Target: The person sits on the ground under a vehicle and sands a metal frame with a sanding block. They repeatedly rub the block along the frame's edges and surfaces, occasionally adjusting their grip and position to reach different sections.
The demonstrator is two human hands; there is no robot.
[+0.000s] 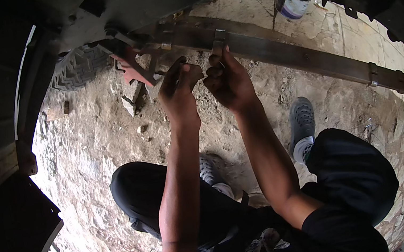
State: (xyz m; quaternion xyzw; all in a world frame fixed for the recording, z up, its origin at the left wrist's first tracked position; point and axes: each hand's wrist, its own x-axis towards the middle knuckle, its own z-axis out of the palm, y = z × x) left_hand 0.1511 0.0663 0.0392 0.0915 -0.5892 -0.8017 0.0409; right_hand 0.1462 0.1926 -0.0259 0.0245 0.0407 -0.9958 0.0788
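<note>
Both my hands are raised in front of me, close together under a long dark metal beam point(286, 49). Between the thumb and fingers of my left hand point(178, 100) is a small, flat, brownish piece point(194, 75); its kind is unclear. My right hand point(233, 88) is just to the right, fingers curled and thumb pointing up. Its fingertips are in shadow beside a metal bracket point(219, 41) that wraps the beam. Whatever those fingers pinch is too dark and small to name.
Dark vehicle bodywork frames the view overhead and at both sides. A red metal bracket point(133, 72) and a knobbly tyre point(76, 71) are at upper left. Broken stones point(130, 100) lie on the dirt ground. A paint bucket point(293, 5) stands beyond the beam; my shoe point(301, 118) is at right.
</note>
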